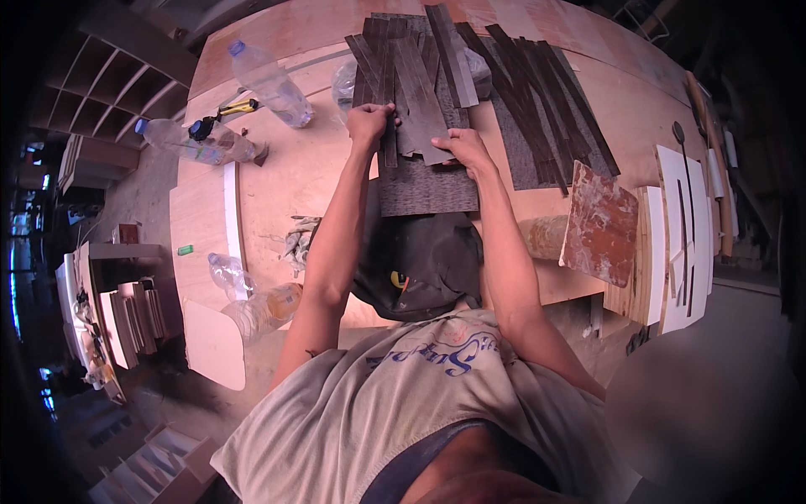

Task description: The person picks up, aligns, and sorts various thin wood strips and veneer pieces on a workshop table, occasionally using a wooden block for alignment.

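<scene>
Dark wood-grain strips (415,94) lie in a loose pile over a grey-brown textured sheet (428,189). My left hand (369,126) pinches a narrow dark strip at the pile's left side. My right hand (465,150) holds the near end of a wider greyish strip between thumb and fingers; that end has a ragged edge. A second group of dark strips (541,107) rests on another textured sheet (516,170) to the right. Plastic-wrapped bundles (477,72) show partly beneath the pile. A black cloth or bag (422,264) lies between my forearms.
On the plywood table (283,183) at left are clear plastic bottles (271,85), a yellow utility knife (238,107) and a green lighter (185,250). A reddish-brown board (598,223) and stacked white panels (680,239) stand at right. Shelving compartments (107,75) are upper left.
</scene>
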The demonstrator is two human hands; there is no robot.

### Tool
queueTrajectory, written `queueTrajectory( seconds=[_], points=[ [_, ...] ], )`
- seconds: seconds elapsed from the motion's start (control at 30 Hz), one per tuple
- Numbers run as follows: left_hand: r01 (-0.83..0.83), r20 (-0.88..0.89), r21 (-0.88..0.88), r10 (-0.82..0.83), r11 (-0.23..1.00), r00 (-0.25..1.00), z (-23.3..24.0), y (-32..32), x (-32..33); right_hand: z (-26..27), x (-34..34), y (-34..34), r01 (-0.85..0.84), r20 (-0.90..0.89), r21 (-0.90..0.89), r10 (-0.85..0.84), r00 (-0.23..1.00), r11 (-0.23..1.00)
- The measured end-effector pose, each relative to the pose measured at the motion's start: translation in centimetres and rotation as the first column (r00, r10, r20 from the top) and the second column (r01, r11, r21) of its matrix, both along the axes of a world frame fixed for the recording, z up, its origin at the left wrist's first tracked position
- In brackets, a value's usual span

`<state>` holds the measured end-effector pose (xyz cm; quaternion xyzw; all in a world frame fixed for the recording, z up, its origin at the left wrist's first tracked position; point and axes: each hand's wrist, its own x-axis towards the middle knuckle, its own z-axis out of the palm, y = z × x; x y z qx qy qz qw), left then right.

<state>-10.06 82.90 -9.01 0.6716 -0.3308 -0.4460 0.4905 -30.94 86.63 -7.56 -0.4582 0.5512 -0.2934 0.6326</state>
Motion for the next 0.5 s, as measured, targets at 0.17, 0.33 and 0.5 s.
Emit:
queueTrajectory(
  seconds=[0.17, 0.33, 0.5],
  points=[
    [-0.057, -0.15, -0.041, 0.051, 0.998, 0.987, 1.8, 1.4, -1.4, -1.7, 0.0, 0.1, -0.04, 0.113, 0.039, 0.035, 0.993, 0.998],
    [-0.093, -0.05, -0.078, 0.089, 0.993, 0.995, 1.6, 2.0, -1.4, -1.5, 0.7, 0.5, -0.027, 0.128, 0.063, 0.019, 0.992, 0.998],
    [-0.079, 0.259, 0.057, 0.061, 0.995, 0.964, 1.5, 1.5, -0.9, -1.6, 0.8, 0.5, -0.029, 0.123, 0.05, 0.023, 0.992, 0.998]
  ],
)
